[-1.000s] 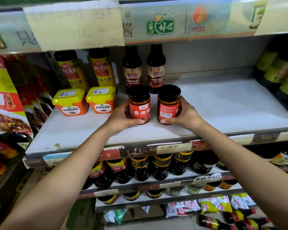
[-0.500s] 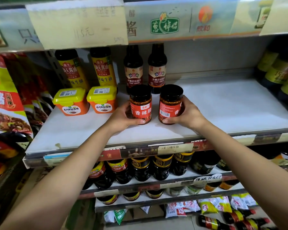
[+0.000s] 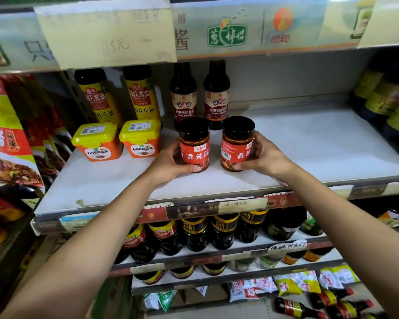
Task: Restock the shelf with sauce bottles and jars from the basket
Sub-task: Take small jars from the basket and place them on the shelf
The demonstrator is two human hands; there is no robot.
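The white shelf (image 3: 309, 143) is half bare. On it, in front of two dark brown bottles (image 3: 199, 95), stand two red-labelled chilli jars, apart. The left hand (image 3: 168, 162) is wrapped around the left jar (image 3: 194, 145); the right hand (image 3: 266, 155) clasps the right jar (image 3: 236, 143).

The white shelf (image 3: 309, 143) is carrying two jars (image 3: 194, 143) between the fingers (image 3: 189, 168), four bottles (image 3: 183, 95) standing behind them, and two tubs (image 3: 97, 141) sitting left of them.
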